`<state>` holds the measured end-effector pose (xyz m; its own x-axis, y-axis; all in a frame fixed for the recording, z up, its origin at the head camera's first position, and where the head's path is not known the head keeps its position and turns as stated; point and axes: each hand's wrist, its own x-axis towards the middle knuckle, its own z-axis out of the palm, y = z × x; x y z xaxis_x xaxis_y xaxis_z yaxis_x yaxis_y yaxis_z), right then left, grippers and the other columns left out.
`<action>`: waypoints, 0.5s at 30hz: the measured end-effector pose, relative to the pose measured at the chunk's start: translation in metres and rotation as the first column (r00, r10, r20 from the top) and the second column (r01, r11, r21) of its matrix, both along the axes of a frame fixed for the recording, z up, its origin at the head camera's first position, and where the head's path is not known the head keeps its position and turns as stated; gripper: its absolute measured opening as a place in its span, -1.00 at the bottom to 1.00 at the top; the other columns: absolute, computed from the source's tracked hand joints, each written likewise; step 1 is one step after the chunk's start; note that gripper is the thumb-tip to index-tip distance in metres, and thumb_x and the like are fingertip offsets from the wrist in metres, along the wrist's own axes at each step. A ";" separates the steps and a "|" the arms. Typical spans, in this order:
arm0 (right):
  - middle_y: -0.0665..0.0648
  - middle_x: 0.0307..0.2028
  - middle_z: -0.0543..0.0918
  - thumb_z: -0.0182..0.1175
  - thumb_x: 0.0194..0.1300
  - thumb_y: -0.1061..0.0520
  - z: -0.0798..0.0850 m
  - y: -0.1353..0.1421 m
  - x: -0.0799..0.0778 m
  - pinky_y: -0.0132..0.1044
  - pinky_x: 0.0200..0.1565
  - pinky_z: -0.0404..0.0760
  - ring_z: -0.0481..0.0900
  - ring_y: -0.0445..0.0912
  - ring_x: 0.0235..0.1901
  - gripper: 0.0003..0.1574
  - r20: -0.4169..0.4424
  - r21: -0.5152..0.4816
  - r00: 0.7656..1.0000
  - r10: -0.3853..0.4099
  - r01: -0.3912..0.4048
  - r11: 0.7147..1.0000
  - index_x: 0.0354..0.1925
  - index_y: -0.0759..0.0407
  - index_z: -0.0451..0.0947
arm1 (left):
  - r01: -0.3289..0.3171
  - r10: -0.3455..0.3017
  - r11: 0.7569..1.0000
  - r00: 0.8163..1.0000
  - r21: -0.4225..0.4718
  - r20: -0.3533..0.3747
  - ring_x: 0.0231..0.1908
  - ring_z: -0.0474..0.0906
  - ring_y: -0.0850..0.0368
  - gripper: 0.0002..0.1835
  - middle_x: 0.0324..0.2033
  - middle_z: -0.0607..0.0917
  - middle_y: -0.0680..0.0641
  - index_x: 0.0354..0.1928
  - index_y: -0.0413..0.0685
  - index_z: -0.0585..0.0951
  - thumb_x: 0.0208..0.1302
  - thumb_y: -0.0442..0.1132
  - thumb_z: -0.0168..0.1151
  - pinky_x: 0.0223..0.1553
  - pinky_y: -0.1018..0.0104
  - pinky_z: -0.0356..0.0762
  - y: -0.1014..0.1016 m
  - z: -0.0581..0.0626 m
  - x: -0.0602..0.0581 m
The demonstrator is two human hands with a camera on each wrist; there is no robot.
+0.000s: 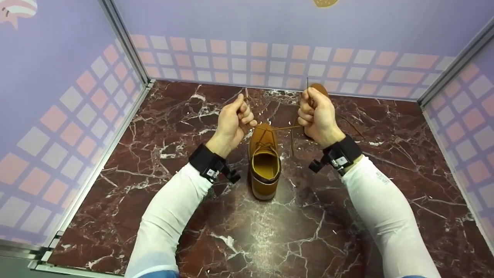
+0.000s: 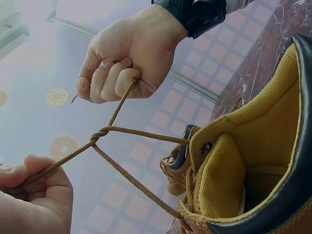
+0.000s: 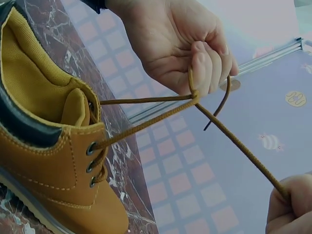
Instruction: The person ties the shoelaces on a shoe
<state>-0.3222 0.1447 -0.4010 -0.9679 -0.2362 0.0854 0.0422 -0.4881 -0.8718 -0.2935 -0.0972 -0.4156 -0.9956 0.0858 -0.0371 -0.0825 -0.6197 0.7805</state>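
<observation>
A tan shoe point(image 1: 264, 190) with a dark padded collar and yellow lining stands on the tabletop, toe away from me. My left hand point(image 1: 232, 121) and right hand point(image 1: 318, 116) are raised beyond it, one on either side of its toe. Each hand grips one end of the brown shoelace point(image 3: 239, 145), fingers curled round it. Both strands rise taut from the eyelets and meet in a crossed twist point(image 2: 99, 136) between the hands. Past the left fingers, a loose lace tip point(image 3: 214, 117) hangs down. Another tip sticks up above the right fist in the head view.
A second tan shoe point(image 2: 178, 168) stands behind my right hand, mostly hidden in the head view, its loose lace point(image 1: 353, 127) trailing on the marbled red tabletop point(image 1: 308, 231). Lilac panels with pink and white squares point(image 1: 239, 56) enclose the back and sides.
</observation>
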 end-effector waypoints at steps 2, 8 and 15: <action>-0.20 -0.75 0.19 -0.21 0.86 0.01 0.000 0.000 0.000 -0.33 -0.57 -0.18 -0.15 -0.23 -0.68 -0.48 0.005 0.006 1.000 0.003 -0.003 1.000 -0.35 -0.02 0.43 | 0.003 -0.003 1.000 1.000 0.003 0.000 -0.63 0.16 0.29 -0.42 -0.65 0.24 0.15 -0.54 0.06 0.37 0.88 -0.06 -0.13 -0.48 0.39 0.37 -0.002 0.000 0.002; -0.20 -0.75 0.20 -0.22 0.86 0.01 -0.003 0.007 -0.001 -0.32 -0.57 -0.17 -0.13 -0.23 -0.68 -0.46 0.004 0.033 1.000 -0.010 0.010 0.999 -0.37 -0.02 0.42 | 0.001 -0.002 1.000 1.000 0.028 0.012 -0.66 0.14 0.31 -0.40 -0.70 0.27 0.18 -0.57 0.10 0.36 0.86 -0.04 -0.12 -0.51 0.42 0.25 -0.011 -0.002 0.007; -0.19 -0.77 0.19 -0.24 0.85 0.02 -0.013 0.021 -0.007 -0.30 -0.57 -0.20 -0.16 -0.20 -0.67 -0.41 0.034 0.047 0.999 -0.033 0.031 0.998 -0.44 -0.04 0.40 | -0.049 0.049 0.999 0.998 0.007 0.027 -0.68 0.12 0.32 -0.39 -0.73 0.25 0.19 -0.61 0.12 0.35 0.85 -0.06 -0.10 -0.54 0.44 0.16 -0.029 -0.012 0.010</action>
